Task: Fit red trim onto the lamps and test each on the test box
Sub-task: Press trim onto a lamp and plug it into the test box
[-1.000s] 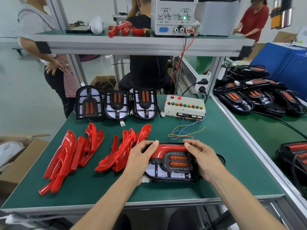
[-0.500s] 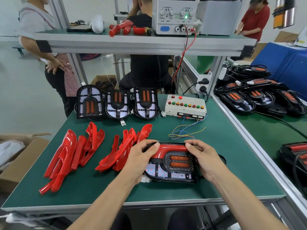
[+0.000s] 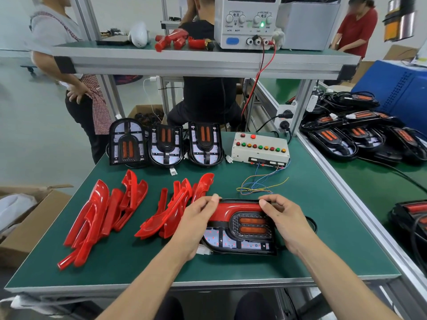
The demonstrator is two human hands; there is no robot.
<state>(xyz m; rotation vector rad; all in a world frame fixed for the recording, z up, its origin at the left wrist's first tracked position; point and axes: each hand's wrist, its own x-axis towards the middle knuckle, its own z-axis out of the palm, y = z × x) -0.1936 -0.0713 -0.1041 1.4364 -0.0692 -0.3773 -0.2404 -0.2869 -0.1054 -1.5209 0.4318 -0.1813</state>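
A black lamp (image 3: 242, 236) with two orange bars lies flat on the green table (image 3: 312, 239) near the front. A red trim piece (image 3: 235, 210) sits along its far edge. My left hand (image 3: 196, 218) grips the lamp's left end, thumb on the trim. My right hand (image 3: 284, 218) grips the right end, fingertips on the trim's right tip. Two heaps of loose red trims (image 3: 104, 213) (image 3: 175, 213) lie to the left. Three untrimmed lamps (image 3: 166, 144) stand at the back. The white test box (image 3: 260, 148) with coloured buttons sits back right, loose wires (image 3: 258, 184) trailing from it.
A power supply (image 3: 247, 21) stands on the overhead shelf, red and black leads dropping down. More lamps (image 3: 351, 137) are piled on the right bench. A cardboard box (image 3: 23, 218) sits left of the table. Three people stand or sit beyond the bench.
Both hands stayed on the lamp. My fingers shifted slightly along the trim's far edge; the lamp has barely moved.
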